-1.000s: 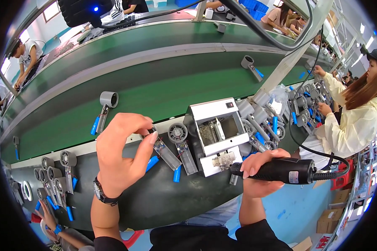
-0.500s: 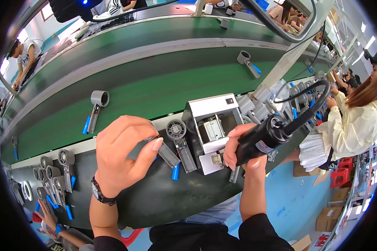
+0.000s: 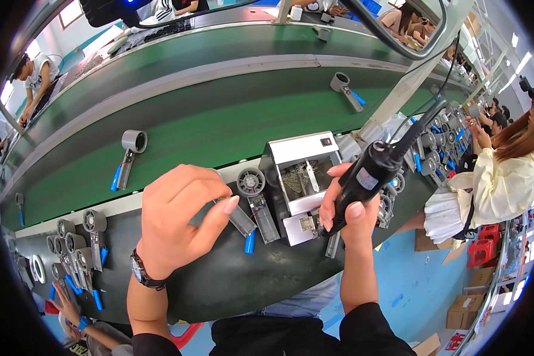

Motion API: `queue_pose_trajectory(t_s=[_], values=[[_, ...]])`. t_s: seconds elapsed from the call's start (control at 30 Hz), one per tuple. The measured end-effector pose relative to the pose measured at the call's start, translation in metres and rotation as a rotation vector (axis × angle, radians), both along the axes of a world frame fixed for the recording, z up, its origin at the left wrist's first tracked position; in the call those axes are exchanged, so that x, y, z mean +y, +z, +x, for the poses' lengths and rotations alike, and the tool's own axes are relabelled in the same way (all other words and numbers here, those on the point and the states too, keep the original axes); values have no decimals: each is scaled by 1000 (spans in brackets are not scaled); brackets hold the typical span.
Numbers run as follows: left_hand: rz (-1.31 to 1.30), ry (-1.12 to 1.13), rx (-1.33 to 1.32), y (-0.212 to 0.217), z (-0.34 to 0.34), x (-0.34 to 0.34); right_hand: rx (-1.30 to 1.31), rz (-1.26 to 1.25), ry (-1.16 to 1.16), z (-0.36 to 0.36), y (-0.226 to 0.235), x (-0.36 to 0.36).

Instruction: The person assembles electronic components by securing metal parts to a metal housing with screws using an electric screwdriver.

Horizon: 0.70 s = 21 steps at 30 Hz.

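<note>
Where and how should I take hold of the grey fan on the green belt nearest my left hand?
I'd probably grip the grey fan by its round head, coming from above: that broad outer wall is clear, while a blue cylinder lies along the slim handle.

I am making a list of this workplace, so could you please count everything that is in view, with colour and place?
driver: one, black, in right grip, tip near feeder's front plate
cord: one, black, from driver's top
feeder: one, white and black, on bench
fans: many, grey, on bench and belt; right pile too overlapped to count
cylinders: many, blue, beside fans
bench: one, dark green, nearest
belt: one, green, beyond bench
post: one, pale, right of centre
co-workers: several, mixed clothing, around
stools: at least two, red, right floor
boxes: several, brown, right floor
watch: one, dark, left wrist
grips: two, bare; left grip over a fan
</note>
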<state>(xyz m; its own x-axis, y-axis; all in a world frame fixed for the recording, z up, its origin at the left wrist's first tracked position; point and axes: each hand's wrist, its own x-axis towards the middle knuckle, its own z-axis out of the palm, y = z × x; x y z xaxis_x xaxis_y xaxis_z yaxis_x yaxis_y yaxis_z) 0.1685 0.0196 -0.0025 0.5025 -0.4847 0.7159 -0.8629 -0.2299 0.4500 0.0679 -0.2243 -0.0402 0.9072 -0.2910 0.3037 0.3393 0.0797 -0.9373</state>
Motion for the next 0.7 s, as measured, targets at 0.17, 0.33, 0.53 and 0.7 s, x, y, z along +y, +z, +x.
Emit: queue_pose_trajectory(t_s=[0.17,0.33,0.53,0.7], values=[[49,-57,38,-2,0,-2,-83,27,-3,-5,8,2],[202,-293,177,-11,-12,-11,-300,40,31,-1,44,18],[221,-421,279,-16,-26,-22,-526,155,144,4,80,39],[126,-442,294,-16,-25,-24,-600,177,183,7,86,47]])
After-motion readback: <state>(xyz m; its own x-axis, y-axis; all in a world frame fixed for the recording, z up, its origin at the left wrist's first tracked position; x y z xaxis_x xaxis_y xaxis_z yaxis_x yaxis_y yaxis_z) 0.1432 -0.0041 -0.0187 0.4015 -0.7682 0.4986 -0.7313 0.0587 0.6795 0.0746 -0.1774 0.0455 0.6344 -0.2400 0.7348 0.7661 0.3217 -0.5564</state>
